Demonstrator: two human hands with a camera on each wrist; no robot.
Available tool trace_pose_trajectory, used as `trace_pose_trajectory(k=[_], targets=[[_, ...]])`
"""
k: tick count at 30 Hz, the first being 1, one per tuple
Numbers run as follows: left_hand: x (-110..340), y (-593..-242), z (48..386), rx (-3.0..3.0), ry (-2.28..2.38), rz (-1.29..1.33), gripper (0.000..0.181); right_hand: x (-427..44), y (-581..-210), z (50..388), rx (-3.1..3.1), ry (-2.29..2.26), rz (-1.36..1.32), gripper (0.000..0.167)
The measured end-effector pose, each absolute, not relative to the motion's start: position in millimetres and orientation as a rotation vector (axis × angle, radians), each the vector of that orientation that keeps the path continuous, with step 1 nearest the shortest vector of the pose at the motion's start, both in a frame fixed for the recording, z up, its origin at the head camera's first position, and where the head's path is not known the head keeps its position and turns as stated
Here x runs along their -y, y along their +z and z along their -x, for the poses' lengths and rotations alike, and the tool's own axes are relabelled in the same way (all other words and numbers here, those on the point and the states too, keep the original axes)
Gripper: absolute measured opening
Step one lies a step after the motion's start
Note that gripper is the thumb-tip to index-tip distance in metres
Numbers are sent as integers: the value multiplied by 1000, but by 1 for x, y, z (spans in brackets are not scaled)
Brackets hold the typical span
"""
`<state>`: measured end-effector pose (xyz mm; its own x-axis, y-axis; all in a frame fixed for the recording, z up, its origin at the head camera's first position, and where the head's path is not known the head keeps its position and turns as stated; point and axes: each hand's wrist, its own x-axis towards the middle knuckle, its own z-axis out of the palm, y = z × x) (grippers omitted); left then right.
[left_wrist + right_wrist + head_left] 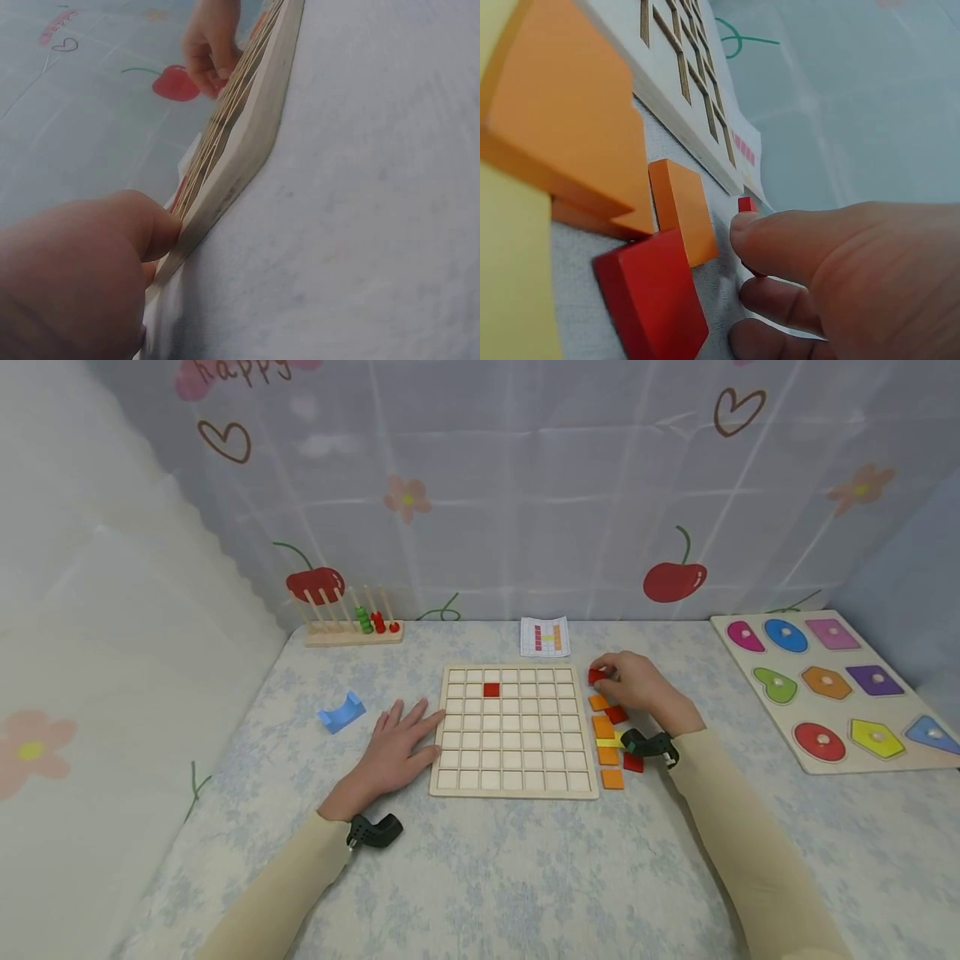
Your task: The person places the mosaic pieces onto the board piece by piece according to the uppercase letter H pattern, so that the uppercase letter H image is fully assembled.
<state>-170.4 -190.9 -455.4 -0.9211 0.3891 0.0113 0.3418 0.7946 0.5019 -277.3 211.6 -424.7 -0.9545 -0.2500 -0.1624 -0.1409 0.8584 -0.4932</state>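
Observation:
A wooden grid board lies flat on the table, with one red tile set in a cell of its second row. My left hand rests at the board's left edge, fingers spread and straight, thumb touching the rim. Beyond the board's far right corner, my right hand pinches a red square tile between thumb and fingers. In the right wrist view only a sliver of this red tile shows past the thumb. Orange tiles, red tiles and a yellow tile lie along the board's right side.
A printed pattern card lies behind the board. At the back left stands a peg rack with beads. A blue curved block is left of my left hand. A shape puzzle board lies at the right.

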Motion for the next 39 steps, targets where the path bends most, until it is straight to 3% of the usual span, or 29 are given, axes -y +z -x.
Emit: trace_pose_trajectory(k=[18, 39], targets=[[192, -455, 172, -2887, 749, -587, 59, -191, -415, 267, -2832, -754, 484, 36], [191, -454, 171, -2874, 775, -579, 59, -112, -406, 251, -2751, -757, 818, 31]])
